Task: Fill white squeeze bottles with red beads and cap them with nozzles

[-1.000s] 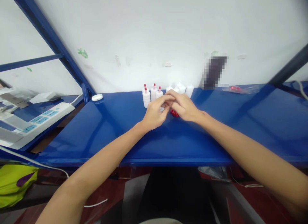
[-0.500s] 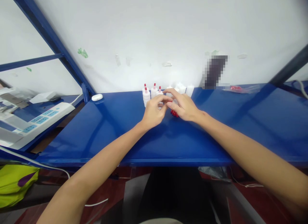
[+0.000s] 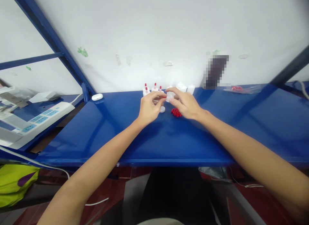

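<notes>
My left hand (image 3: 150, 106) is closed in a pinch, with a small red cap (image 3: 165, 96) just showing at its fingertips. A white bottle (image 3: 162, 109) stands partly hidden below those fingers. To the right, my right hand (image 3: 184, 104) has thumb and fingers apart. Whitish translucent plastic (image 3: 170, 96) shows between them, and I see no firm grip on it. A cluster of small red caps (image 3: 176, 112) lies on the table under my right hand. Behind my left hand are several white bottles with red-tipped nozzles (image 3: 146, 90).
More white bottles (image 3: 190, 89) stand against the wall behind my right hand. On the blue table (image 3: 108, 138) are a white earbud case (image 3: 97, 97) at left and a plastic bag with red items (image 3: 238, 88) at right. A power strip (image 3: 41, 123) lies far left.
My hands, whose fingertips met before, have drawn apart. The left moved slightly left, the right fingers opened, and the red cluster and the white bottle below the left hand are now uncovered.
</notes>
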`<state>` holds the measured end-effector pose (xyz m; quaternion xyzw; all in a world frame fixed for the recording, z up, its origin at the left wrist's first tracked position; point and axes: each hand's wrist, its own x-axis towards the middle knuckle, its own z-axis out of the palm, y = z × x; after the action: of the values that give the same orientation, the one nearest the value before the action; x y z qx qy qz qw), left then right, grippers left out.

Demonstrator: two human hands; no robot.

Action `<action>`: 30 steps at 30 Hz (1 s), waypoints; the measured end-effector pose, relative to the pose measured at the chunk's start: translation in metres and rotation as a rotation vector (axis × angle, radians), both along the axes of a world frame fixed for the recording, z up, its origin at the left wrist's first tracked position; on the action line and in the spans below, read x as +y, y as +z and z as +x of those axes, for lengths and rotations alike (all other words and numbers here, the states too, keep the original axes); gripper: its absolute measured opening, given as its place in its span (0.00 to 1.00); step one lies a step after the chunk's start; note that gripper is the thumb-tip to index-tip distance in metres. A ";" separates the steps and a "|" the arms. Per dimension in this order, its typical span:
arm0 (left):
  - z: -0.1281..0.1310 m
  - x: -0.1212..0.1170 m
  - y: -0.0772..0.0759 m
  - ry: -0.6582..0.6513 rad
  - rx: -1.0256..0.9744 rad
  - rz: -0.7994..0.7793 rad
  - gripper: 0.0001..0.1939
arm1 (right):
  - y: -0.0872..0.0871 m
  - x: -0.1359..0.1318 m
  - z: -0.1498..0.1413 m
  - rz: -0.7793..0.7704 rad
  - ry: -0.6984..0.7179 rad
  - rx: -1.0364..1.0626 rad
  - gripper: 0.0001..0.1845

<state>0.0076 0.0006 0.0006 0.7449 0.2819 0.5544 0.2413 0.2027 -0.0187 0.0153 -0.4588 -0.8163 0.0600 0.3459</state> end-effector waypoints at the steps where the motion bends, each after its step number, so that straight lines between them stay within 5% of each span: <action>1: -0.002 0.003 0.000 0.016 0.001 -0.005 0.05 | 0.000 0.001 0.001 0.000 0.000 0.006 0.36; 8: -0.015 0.017 -0.002 0.148 0.095 0.001 0.08 | 0.000 0.003 0.003 -0.036 -0.012 0.024 0.33; 21: -0.018 0.018 -0.009 0.154 0.348 0.087 0.11 | 0.000 0.004 0.003 -0.038 0.020 0.021 0.28; 30: -0.006 -0.004 -0.002 0.158 0.198 0.508 0.06 | 0.002 0.003 0.000 -0.125 0.181 0.193 0.20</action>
<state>0.0020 -0.0029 -0.0012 0.8078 0.2135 0.5488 -0.0258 0.2029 -0.0160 0.0171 -0.3959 -0.8120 0.1856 0.3866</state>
